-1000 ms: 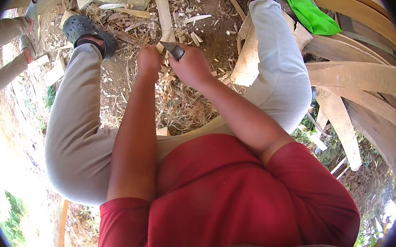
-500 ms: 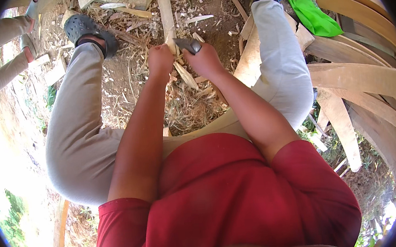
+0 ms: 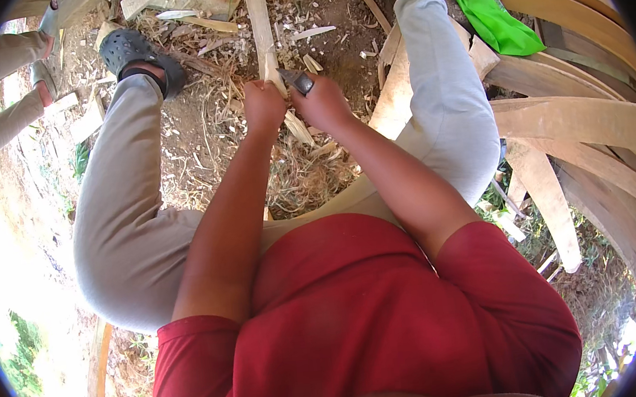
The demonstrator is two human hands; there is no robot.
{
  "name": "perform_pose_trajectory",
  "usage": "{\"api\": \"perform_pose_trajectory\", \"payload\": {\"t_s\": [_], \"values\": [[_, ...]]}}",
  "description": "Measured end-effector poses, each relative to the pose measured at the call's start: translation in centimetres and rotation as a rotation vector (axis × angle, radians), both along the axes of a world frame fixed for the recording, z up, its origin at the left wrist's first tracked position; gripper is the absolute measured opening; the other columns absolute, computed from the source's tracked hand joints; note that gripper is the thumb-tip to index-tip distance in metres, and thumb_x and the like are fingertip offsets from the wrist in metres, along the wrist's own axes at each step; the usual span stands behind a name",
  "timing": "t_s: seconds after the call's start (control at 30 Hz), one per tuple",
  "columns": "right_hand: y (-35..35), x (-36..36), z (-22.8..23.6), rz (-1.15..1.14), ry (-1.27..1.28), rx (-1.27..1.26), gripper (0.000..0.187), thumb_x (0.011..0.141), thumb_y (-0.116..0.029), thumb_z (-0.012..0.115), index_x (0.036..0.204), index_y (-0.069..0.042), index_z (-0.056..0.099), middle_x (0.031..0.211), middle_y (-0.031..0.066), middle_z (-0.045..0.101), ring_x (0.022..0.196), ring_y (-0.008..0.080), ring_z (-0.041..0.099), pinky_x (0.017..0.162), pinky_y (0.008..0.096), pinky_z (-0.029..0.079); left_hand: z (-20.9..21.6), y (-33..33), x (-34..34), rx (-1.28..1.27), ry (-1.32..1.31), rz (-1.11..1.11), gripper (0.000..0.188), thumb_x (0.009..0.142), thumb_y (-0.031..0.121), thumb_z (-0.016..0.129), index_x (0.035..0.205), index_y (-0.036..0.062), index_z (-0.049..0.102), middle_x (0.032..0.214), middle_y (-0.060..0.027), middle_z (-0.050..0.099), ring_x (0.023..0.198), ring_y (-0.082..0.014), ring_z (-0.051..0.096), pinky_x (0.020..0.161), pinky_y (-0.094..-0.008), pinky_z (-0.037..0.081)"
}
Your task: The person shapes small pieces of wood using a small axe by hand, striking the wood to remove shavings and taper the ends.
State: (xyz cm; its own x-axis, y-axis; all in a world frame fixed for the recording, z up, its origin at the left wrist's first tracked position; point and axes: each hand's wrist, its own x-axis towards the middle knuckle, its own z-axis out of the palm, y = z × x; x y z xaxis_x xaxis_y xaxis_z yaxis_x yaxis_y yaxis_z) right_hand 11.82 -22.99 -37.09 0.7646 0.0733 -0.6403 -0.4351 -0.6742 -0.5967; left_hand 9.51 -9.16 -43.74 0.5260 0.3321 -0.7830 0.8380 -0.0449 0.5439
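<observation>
On the head view, I've got the left hand [image 3: 264, 106] curled tight around a pale wood piece [image 3: 272, 75], its end poking out beyond the fist, the right hand [image 3: 321, 104] clenched on a bladed tool [image 3: 299, 82] just beside it, shavings [image 3: 297, 181] scattered below

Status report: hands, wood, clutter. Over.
Left hand closed by wooden slat's near end, hold on it unclear. Right hand gripping metal-bladed tool alongside. Wood chips littering ground nearby.
</observation>
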Motion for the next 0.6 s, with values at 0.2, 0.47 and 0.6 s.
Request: {"api": "perform_pose_trajectory", "payload": {"t_s": [0.2,0.47,0.6], "values": [[0.1,2.9,-2.7,0.09,0.004,-0.021,0.039,0.093,-0.029,0.068,0.129,-0.013,0.07,0.097,0.0198,0.076,0.09,0.042,0.073,0.078,0.0492,0.058,2.3,0.5,1.2,-0.209,0.057,0.135,0.032,0.104,0.022,0.051,0.124,-0.0028,0.055,0.098,-0.0158,0.068,0.07,-0.0212,0.065,0.06,-0.0377,0.051],[0.2,4.4,-7.5,0.055,0.031,-0.083,0.039,0.093,-0.034,0.07,0.124,-0.011,0.073,0.106,0.0241,0.075,0.102,0.0423,0.072,0.088,0.0498,0.058,1.4,-0.2,0.2,-0.139,-0.011,0.12,0.032,0.105,0.022,0.048,0.126,-0.0016,0.052,0.092,-0.013,0.063,0.062,-0.0172,0.057,0.05,-0.0336,0.045],[-1.8,5.7,-7.1,0.11,0.034,-0.208,0.043,0.093,-0.035,0.07,0.112,0.003,0.073,0.105,0.0258,0.076,0.097,0.0399,0.075,0.084,0.0468,0.059,2.0,1.4,1.2,-0.207,0.028,0.068,0.024,0.106,0.022,0.049,0.111,0.0013,0.061,0.077,-0.0067,0.059,0.053,-0.015,0.053,0.046,-0.0298,0.043]]}}
